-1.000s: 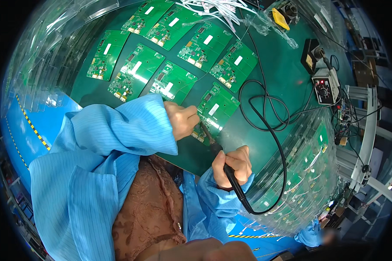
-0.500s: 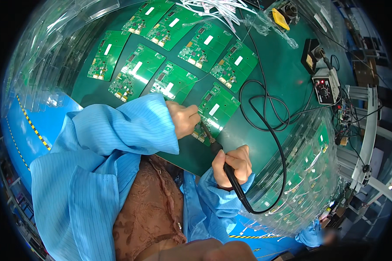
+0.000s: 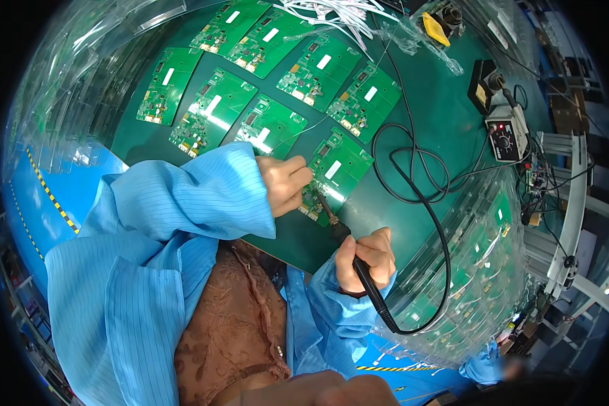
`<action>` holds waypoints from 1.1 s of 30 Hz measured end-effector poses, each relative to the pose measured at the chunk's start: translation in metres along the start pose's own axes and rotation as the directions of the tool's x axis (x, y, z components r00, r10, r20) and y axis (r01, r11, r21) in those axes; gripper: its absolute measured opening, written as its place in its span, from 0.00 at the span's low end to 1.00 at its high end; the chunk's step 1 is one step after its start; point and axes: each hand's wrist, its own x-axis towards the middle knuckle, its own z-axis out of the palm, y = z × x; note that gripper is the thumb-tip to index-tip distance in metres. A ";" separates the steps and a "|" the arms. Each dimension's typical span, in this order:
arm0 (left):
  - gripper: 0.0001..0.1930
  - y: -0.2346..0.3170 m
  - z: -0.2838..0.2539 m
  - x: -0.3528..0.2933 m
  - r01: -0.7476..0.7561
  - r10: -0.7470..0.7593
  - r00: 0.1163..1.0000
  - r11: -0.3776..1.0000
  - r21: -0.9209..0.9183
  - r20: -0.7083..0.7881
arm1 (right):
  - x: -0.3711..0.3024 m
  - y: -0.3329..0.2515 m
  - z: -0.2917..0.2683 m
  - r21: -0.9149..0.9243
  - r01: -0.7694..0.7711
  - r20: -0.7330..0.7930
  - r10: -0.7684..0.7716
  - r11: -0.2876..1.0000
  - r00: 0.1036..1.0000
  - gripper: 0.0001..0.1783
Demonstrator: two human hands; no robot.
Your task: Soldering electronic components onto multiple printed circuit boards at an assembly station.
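Observation:
My right hand [image 3: 367,262] is closed around the black handle of a soldering iron [image 3: 342,234]. Its metal tip slants up and left onto the lower part of a green circuit board [image 3: 343,162], which lies flat on the green mat. Just left of that tip, my left hand [image 3: 285,183] is pinched over the board's lower left edge. A thin strand of solder wire [image 3: 311,127] curves up beyond this hand; its end at the fingertips is too small to make out. Another circuit board [image 3: 277,125] lies just beyond my left hand.
Several more green boards [image 3: 318,71] lie in rows on the mat. A black cable [image 3: 413,152] loops at the right, near the iron's control box [image 3: 506,135] and stand [image 3: 484,88]. White cables [image 3: 338,13] lie at the back. Clear plastic trays [image 3: 453,291] are stacked at the right.
The iron and my right hand have shifted slightly right and down. My left hand has moved very slightly, its fingers rearranged, and the thin wire has swung a little.

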 end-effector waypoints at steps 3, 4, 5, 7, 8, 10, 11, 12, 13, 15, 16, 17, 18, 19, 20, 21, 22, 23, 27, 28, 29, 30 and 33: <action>0.06 0.006 -0.009 0.005 0.096 -0.096 0.995 0.995 0.010 0.041 | -0.001 0.001 -0.001 0.005 0.013 0.010 -0.013 1.000 1.000 0.14; 0.07 0.005 -0.009 0.005 0.057 -0.057 0.997 0.998 0.002 0.045 | -0.001 0.001 -0.001 0.005 0.012 0.010 -0.012 1.000 1.000 0.14; 0.08 0.003 -0.008 0.005 0.019 -0.018 0.999 1.000 -0.007 0.049 | -0.001 0.002 -0.001 -0.004 0.001 0.004 -0.001 1.000 1.000 0.15; 0.08 0.001 -0.005 0.004 0.017 -0.016 0.997 1.000 -0.005 0.079 | -0.001 0.002 -0.001 -0.009 -0.012 -0.002 0.012 1.000 1.000 0.15; 0.08 0.000 -0.004 0.003 0.013 -0.013 0.994 1.000 -0.004 0.107 | 0.000 0.001 0.000 0.006 0.000 0.013 0.000 1.000 1.000 0.15; 0.08 -0.001 -0.003 0.002 -0.007 0.006 0.994 1.000 0.010 0.105 | 0.001 0.001 0.000 0.021 0.012 0.027 -0.013 1.000 1.000 0.15; 0.08 -0.001 -0.003 0.001 -0.027 0.025 0.994 0.999 0.025 0.102 | 0.001 0.000 0.000 0.018 0.011 0.035 -0.012 1.000 0.999 0.15; 0.08 -0.001 -0.003 0.002 -0.029 0.026 0.994 0.999 0.024 0.102 | 0.001 0.000 0.000 0.013 0.010 0.042 -0.011 1.000 0.999 0.15; 0.08 -0.001 -0.004 0.002 -0.030 0.026 0.994 0.999 0.033 0.110 | 0.001 0.001 0.000 0.011 0.010 0.042 -0.010 1.000 0.999 0.15; 0.08 -0.001 -0.004 0.002 -0.031 0.026 0.993 0.999 0.042 0.116 | 0.001 0.001 0.001 0.011 0.014 0.043 -0.014 1.000 0.999 0.15; 0.08 -0.001 -0.003 0.002 -0.031 0.026 0.993 0.999 0.041 0.114 | 0.001 0.000 0.001 0.011 0.015 0.044 -0.015 1.000 0.999 0.15; 0.08 -0.001 -0.003 0.001 -0.030 0.025 0.993 0.999 0.041 0.112 | 0.002 0.000 0.001 0.008 0.018 0.050 -0.019 1.000 0.999 0.15; 0.08 -0.001 -0.003 0.002 -0.031 0.026 0.993 0.999 0.041 0.115 | 0.002 0.001 0.001 0.007 0.019 0.053 -0.019 1.000 0.998 0.15; 0.08 0.000 -0.004 0.004 -0.037 0.031 0.991 0.998 0.048 0.128 | 0.001 0.001 0.001 0.008 0.017 0.051 -0.018 1.000 0.999 0.15; 0.08 0.000 -0.005 0.006 -0.044 0.036 0.989 0.998 0.054 0.142 | 0.001 0.002 0.000 0.009 0.016 0.051 -0.016 1.000 0.999 0.15; 0.08 0.000 -0.006 0.006 -0.045 0.037 0.989 0.998 0.054 0.140 | 0.001 0.002 0.000 0.009 0.016 0.053 -0.017 1.000 0.998 0.15; 0.08 0.000 -0.007 0.007 -0.060 0.052 0.988 0.997 0.056 0.147 | 0.001 0.002 0.001 0.008 0.017 0.053 -0.017 1.000 0.998 0.15; 0.07 0.000 -0.007 0.007 -0.077 0.067 0.986 0.995 0.058 0.154 | 0.001 0.002 0.001 0.009 0.015 0.054 -0.016 1.000 0.998 0.15; 0.07 -0.004 0.016 0.001 0.007 -0.007 0.999 1.000 -0.020 0.038 | 0.001 0.001 0.001 0.006 0.004 0.046 -0.004 1.000 0.999 0.15; 0.07 -0.004 0.020 0.000 0.006 -0.006 1.000 1.000 -0.023 -0.015 | 0.001 0.000 0.000 0.008 0.004 0.047 -0.005 1.000 0.999 0.15; 0.07 -0.005 0.024 -0.002 0.005 -0.007 0.998 1.000 -0.026 -0.069 | 0.001 -0.001 -0.001 0.014 -0.018 0.011 0.018 1.000 1.000 0.15; 0.07 -0.007 0.026 -0.005 0.008 -0.010 0.998 1.000 -0.024 -0.069 | 0.001 -0.001 -0.002 0.021 -0.041 -0.024 0.041 0.999 0.999 0.15; 0.07 -0.007 0.024 -0.004 0.015 -0.017 0.998 0.999 -0.040 -0.055 | 0.000 -0.001 -0.003 0.006 -0.046 -0.033 0.046 0.999 0.998 0.15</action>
